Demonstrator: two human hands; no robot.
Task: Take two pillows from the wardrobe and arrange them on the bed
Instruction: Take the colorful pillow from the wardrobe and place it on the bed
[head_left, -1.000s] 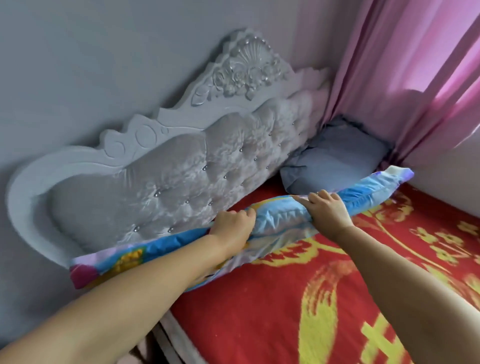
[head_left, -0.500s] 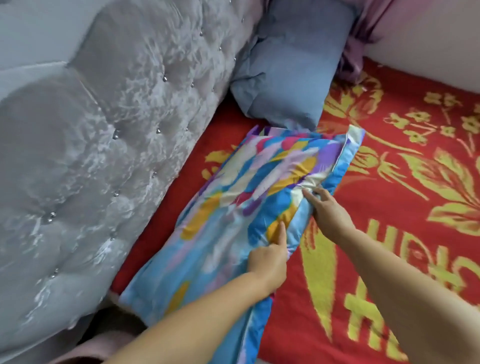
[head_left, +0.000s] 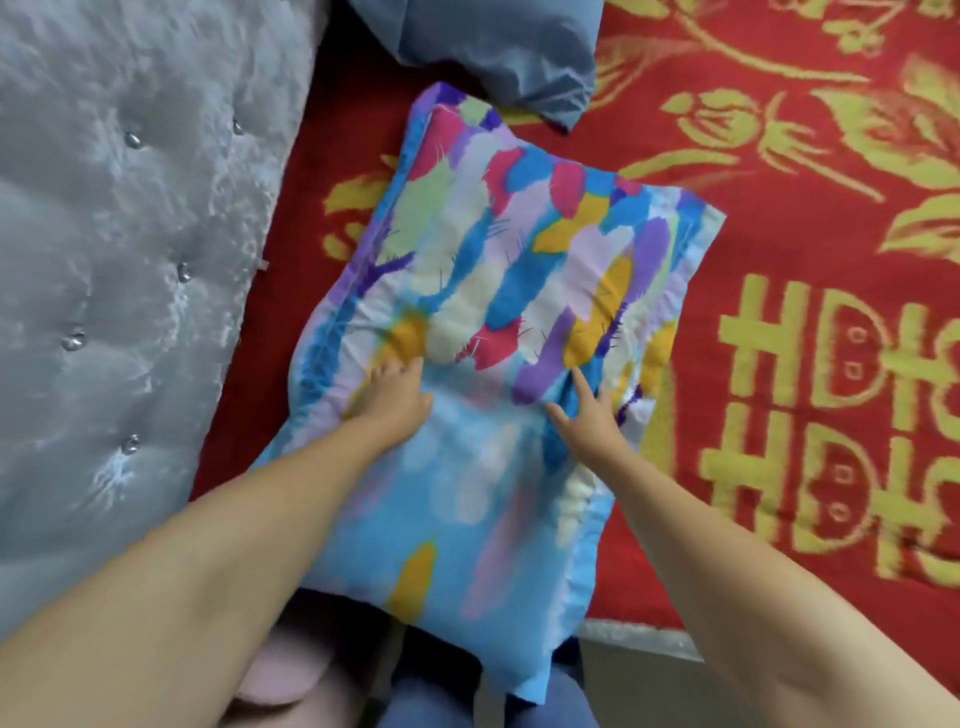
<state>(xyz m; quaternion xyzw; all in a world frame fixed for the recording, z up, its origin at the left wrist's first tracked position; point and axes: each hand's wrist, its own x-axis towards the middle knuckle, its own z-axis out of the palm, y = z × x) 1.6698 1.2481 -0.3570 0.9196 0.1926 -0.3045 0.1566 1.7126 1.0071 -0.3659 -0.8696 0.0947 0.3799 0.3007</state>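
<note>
Your left hand (head_left: 395, 395) and right hand (head_left: 587, 415) press open-palmed on the colourful pillow (head_left: 498, 332) lying mid-frame on the red bed cover (head_left: 779, 312), its lower corner overhanging the bed edge, so letting go may tip it off.

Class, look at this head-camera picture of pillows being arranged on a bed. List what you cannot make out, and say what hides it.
1. Grey pillow: head view, its far part cut off by the top edge.
2. Colourful pillow: near corner blurred, hanging past the bed edge.
3. Left hand and right hand: palms face down on the fabric, so any grip is hidden.
</note>
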